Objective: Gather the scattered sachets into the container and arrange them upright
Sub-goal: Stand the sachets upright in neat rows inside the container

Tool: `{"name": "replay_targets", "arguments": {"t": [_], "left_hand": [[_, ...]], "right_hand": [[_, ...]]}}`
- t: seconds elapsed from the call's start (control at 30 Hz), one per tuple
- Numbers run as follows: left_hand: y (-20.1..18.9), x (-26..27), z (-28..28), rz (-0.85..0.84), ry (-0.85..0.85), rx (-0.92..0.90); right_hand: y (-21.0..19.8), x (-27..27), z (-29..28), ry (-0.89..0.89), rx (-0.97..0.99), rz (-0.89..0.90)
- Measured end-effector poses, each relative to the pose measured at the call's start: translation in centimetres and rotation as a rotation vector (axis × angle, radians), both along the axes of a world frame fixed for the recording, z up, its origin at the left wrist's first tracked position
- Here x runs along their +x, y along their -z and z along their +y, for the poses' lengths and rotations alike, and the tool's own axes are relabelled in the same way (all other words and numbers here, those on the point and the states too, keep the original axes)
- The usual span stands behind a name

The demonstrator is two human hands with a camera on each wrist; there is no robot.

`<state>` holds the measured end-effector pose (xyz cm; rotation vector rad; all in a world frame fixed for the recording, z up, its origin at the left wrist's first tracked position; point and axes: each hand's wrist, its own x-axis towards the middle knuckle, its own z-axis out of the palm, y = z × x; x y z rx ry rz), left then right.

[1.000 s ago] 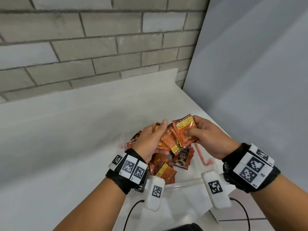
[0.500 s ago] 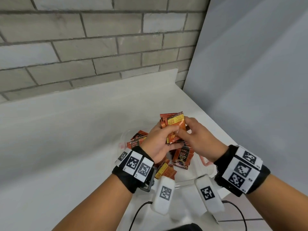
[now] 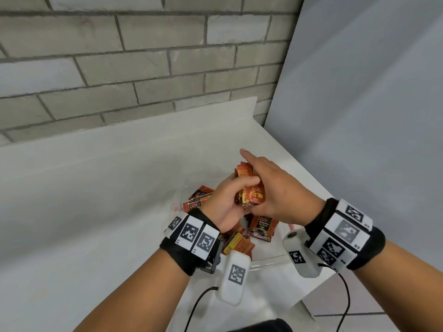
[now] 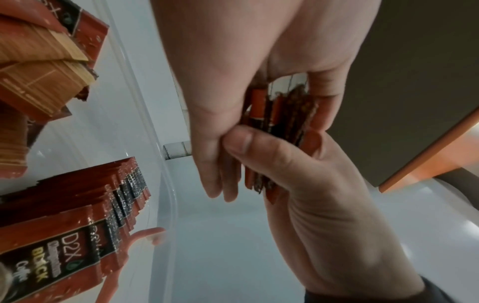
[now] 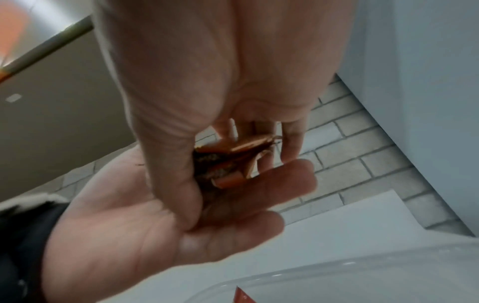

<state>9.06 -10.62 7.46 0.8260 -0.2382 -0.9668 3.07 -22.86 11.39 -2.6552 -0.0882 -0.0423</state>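
Observation:
Both hands hold one stack of red-orange sachets (image 3: pixel 251 195) upright above a clear plastic container (image 3: pixel 268 259). My left hand (image 3: pixel 225 202) curls round the stack's left side, thumb across its front. From the right, my right hand (image 3: pixel 273 188) closes over it with the index finger stretched out past the top. The left wrist view shows the stack's edges (image 4: pixel 279 123) squeezed between the left hand (image 4: pixel 233 82) and the right hand's thumb (image 4: pixel 241 143). Loose sachets (image 3: pixel 261 226) lie flat in the container under the hands.
The container sits near the right front corner of a white counter (image 3: pixel 96 212). A brick wall (image 3: pixel 143 68) runs along the back and a grey panel (image 3: pixel 359 116) stands at the right. Wrist camera cables (image 3: pixel 196 305) hang over the front edge.
The fanned-out sachets have been pressed together into one tight stack. My right hand has slid over its right side and top, and both hands sit closer together.

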Motion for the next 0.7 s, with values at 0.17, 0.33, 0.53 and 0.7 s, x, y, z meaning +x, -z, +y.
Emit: {"name": "replay_targets", "arguments": {"t": [0.17, 0.33, 0.53, 0.7], "left_hand": [[0.5, 0.4, 0.6, 0.050, 0.038, -0.113], [0.7, 0.1, 0.0, 0.004, 0.010, -0.108], [0.7, 0.2, 0.1, -0.032, -0.027, -0.041], [1.0, 0.0, 0.1, 0.002, 0.008, 0.004]], "right_hand": [[-0.6, -0.3, 0.3, 0.041, 0.207, 0.016], [-0.3, -0.5, 0.6, 0.033, 0.213, 0.034], [0.5, -0.5, 0.2, 0.023, 0.234, -0.037], [0.7, -0.5, 0.0, 0.061, 0.106, -0.076]]}}
